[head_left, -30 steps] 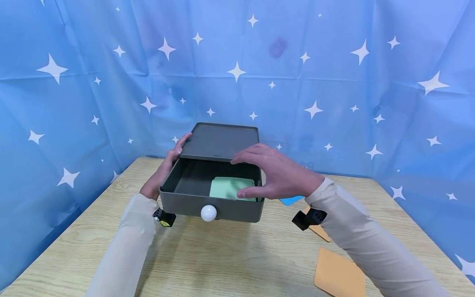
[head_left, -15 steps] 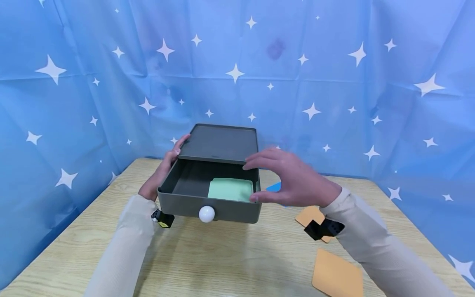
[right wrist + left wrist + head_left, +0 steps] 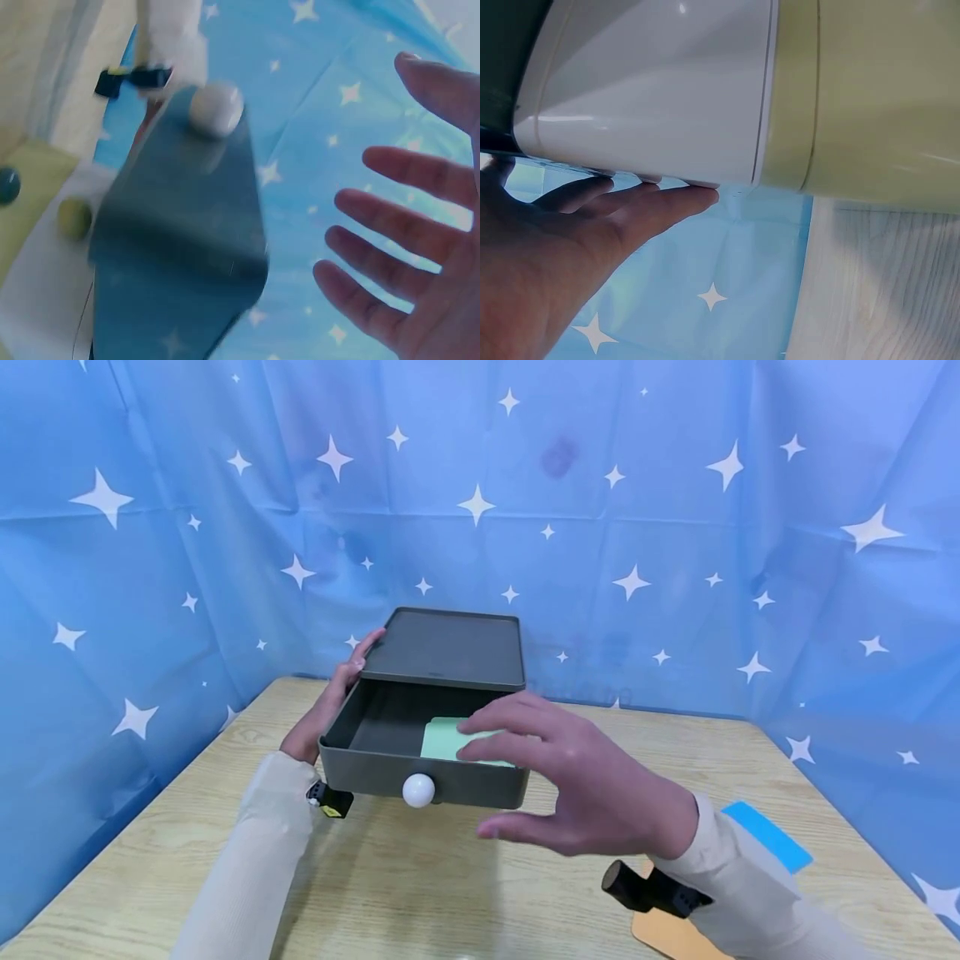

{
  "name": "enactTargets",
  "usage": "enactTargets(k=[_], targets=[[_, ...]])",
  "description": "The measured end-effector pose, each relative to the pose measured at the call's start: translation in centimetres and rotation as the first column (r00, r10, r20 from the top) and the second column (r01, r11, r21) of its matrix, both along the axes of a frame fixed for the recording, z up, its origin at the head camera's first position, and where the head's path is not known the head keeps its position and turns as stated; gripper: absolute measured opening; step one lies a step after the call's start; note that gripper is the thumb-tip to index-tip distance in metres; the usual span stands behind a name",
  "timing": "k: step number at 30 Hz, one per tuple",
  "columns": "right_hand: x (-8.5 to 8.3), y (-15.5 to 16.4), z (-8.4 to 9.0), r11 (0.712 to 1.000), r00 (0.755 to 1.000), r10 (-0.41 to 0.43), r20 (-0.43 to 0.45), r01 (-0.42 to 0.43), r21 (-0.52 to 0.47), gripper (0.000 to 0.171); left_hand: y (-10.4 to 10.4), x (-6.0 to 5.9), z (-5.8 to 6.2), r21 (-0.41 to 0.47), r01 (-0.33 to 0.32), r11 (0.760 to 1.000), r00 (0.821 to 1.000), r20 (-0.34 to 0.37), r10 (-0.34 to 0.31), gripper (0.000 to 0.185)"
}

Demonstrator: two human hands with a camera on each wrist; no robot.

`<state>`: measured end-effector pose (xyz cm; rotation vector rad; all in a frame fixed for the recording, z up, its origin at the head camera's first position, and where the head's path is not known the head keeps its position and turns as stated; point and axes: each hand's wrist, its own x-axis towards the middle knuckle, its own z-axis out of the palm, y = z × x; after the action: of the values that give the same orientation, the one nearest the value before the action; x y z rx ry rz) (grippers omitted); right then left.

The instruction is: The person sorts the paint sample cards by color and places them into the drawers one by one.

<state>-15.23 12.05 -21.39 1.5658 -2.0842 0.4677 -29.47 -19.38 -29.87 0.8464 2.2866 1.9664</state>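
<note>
I see a dark grey plastic drawer box with a round white knob, and a pale mint-green card inside it. The pale wood-grain counter carries a bright blue card and an orange card. The blue backdrop curtain bears white stars. My sleeves are cream.

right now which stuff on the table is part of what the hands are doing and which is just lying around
In use:
- grey drawer box, steadied by the left hand
- its pulled-out drawer with white knob
- green card lying inside
- right hand, empty, fingers spread in front of the drawer

Lying about:
- blue card
- orange card
</note>
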Motion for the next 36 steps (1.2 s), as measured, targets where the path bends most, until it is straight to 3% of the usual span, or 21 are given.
enactTargets(k=[7,11,20,27,36], targets=[[1.7,-1.1,-1.2,0.993,0.993,0.108,-0.054,-0.111,-0.051,0.041,0.1,0.0,0.0,0.007,0.001,1.0,1.0,0.003,-0.001,0.06],[2.0,-1.6,-2.1,0.992,0.989,0.114,-0.095,-0.119,-0.048,0.041,0.2,0.0,0.0,0.004,-0.003,1.0,1.0,0.004,0.003,0.06],[2.0,-2.6,-4.3,0.999,0.981,-0.032,-0.193,0.028,-0.021,0.043,0.1,-0.1,0.1,0.004,-0.002,1.0,1.0,0.009,0.002,0.059],[1.2,-3.8,-5.9,0.985,0.943,-0.17,-0.287,0.175,-0.011,0.035,-0.1,0.0,0.1,0.014,-0.003,1.0,1.0,0.005,0.003,0.061],[0.4,-4.5,-6.9,0.968,0.902,-0.242,-0.358,0.248,-0.03,0.036,0.0,0.2,0.1,0.009,0.001,1.0,1.0,0.007,-0.001,0.059]])
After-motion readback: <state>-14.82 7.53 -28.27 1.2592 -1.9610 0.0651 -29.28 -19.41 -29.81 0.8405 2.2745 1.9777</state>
